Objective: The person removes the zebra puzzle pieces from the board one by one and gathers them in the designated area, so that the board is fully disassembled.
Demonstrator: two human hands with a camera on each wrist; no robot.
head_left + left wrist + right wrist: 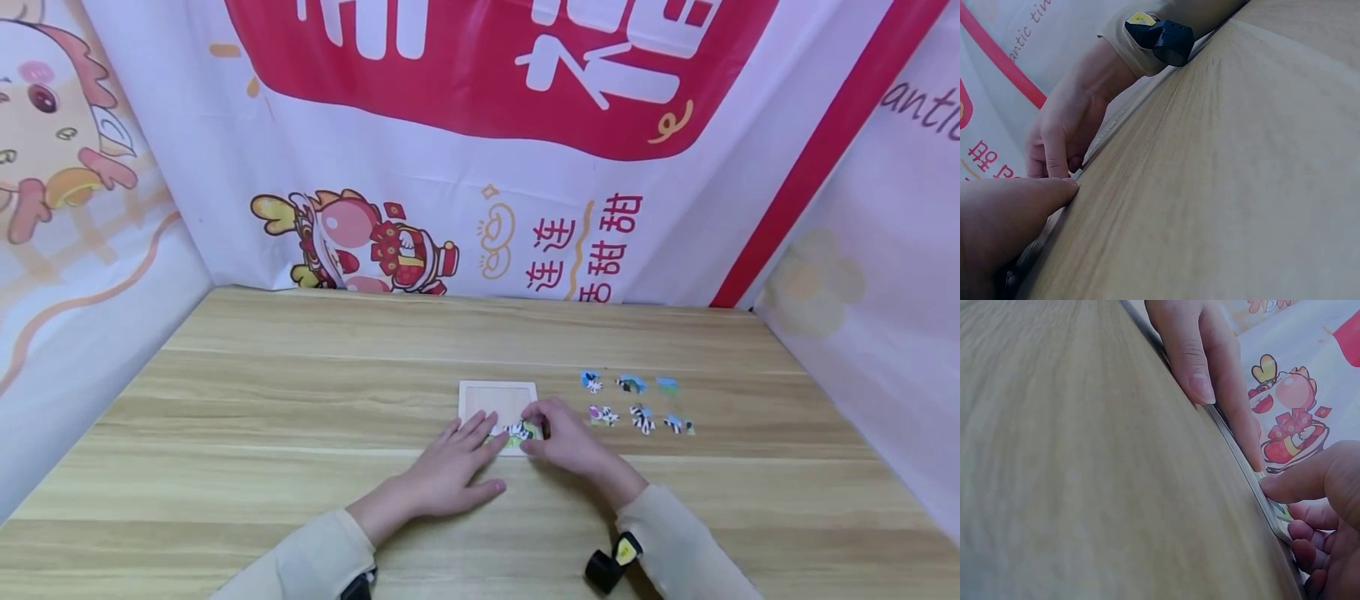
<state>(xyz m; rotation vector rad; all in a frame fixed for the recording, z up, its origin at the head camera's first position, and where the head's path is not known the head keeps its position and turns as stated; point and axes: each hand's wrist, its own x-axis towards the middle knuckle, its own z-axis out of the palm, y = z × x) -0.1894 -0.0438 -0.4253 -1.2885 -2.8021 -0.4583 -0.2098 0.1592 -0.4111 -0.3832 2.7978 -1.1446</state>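
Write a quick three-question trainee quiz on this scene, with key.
1. In the head view, the loose puzzle pieces lie on which side of the wooden frame? A) left B) right C) far
2. True or false: the left hand has its thumb spread away from its fingers.
3. Fill in: placed pieces show between the left hand and the right hand, at the frame's ____ end (near/far).

Key: 1. B; 2. True; 3. near
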